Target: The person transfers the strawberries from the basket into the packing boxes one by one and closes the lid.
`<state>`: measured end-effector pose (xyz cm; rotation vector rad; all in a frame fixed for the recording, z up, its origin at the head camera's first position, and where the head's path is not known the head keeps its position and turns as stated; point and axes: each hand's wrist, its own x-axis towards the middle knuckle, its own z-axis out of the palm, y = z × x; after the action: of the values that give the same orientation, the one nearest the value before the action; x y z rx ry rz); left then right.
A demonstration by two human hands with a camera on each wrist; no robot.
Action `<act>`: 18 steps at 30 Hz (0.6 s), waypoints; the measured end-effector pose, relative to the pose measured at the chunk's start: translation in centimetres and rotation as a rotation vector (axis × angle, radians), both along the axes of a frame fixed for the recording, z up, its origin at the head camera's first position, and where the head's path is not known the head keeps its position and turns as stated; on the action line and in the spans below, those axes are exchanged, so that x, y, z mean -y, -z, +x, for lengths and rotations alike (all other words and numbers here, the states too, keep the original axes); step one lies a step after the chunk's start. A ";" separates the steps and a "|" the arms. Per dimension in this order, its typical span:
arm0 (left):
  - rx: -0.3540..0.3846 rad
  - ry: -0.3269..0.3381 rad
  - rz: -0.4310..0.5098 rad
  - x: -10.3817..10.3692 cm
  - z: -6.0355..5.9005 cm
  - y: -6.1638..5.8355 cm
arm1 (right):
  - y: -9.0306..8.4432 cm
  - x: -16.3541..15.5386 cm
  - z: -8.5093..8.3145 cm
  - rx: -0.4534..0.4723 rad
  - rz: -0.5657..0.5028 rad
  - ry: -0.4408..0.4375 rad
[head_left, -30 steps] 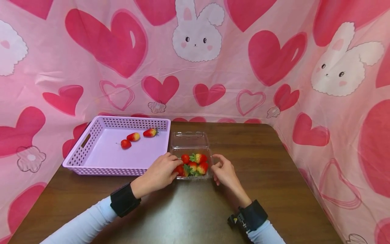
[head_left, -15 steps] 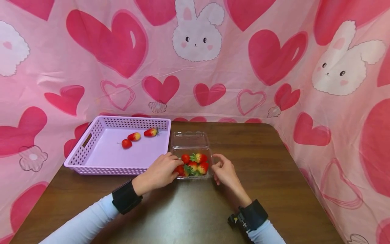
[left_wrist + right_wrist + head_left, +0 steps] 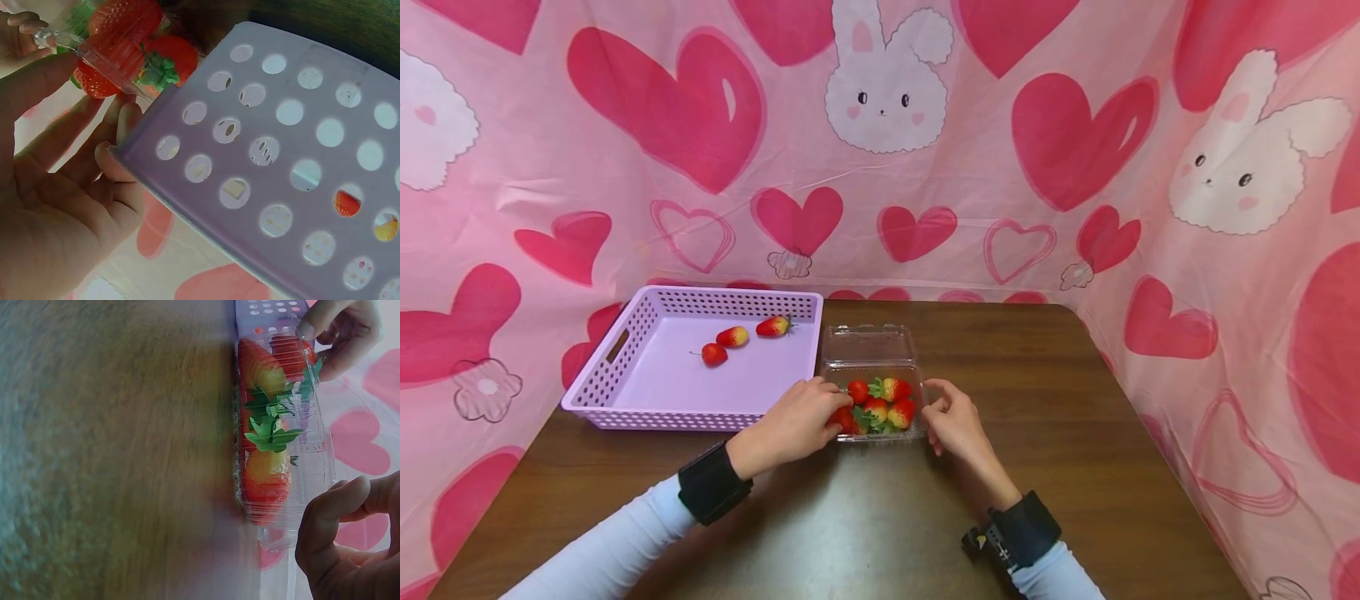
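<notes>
Strawberries (image 3: 877,407) fill an unlabelled clamshell (image 3: 871,370), its sides gripped by both hands (image 3: 793,425) (image 3: 953,423).

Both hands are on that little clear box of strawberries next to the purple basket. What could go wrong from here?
The clear box looks thin and light; the left hand pinches its near-left edge while the right hand sits at its right rim, so an uneven grip might flex or tip it. The strawberries are heaped to the rim and the lid lies open, so one could roll onto the table. The purple basket stands close beside the box and may get knocked.
</notes>
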<state>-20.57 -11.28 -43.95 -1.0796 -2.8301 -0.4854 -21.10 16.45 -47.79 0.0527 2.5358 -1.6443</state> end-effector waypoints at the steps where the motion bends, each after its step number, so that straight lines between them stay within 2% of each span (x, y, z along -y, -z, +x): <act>1: 0.003 0.000 0.008 0.0 0.0 0.0 | 0.0 0.0 0.0 -0.001 0.000 0.000; 9: 0.112 -0.043 0.139 0.5 -0.1 -0.6 | 0.1 0.1 0.1 -0.013 -0.002 -0.004; 14: 0.100 -0.069 0.211 1.0 -0.2 -1.0 | 0.0 0.0 0.1 -0.011 -0.003 -0.006; 18: 0.097 -0.104 0.223 1.4 -0.4 -1.0 | -0.1 0.0 0.1 -0.002 -0.002 -0.011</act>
<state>-20.93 -12.73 -42.91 -0.8858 -2.8085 -0.8412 -20.98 16.46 -47.68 0.0372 2.5316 -1.6438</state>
